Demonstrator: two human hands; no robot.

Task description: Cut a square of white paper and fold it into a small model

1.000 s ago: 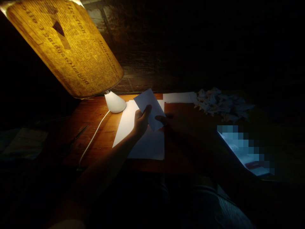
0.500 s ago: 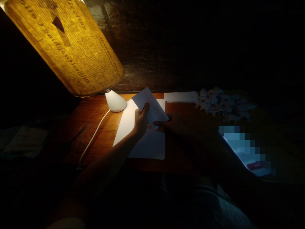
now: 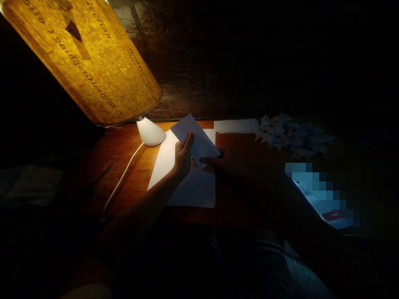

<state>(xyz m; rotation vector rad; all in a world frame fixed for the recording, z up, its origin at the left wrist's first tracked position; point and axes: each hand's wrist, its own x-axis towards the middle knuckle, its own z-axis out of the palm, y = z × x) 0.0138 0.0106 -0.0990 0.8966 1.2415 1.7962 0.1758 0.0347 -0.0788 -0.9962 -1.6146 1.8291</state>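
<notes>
White, rectangular small paper (image 3: 202, 143) is held tilted over larger white paper sheets (image 3: 196, 190) lying on the brown wooden bench (image 3: 115, 143). The left hand (image 3: 182, 158) has a pinching grip at the small paper's 8 o'clock side, thumb across its face; the right hand's (image 3: 225, 160) grip pinches it at 4 o'clock, thumb on top, its other fingers lost in shadow. From that paper, a white cone-shaped lamp base (image 3: 151, 133) stands at 9 o'clock under a glowing yellow printed lampshade (image 3: 90, 62), and a heap of pointed white paper pieces (image 3: 294, 137) lies at 3 o'clock.
</notes>
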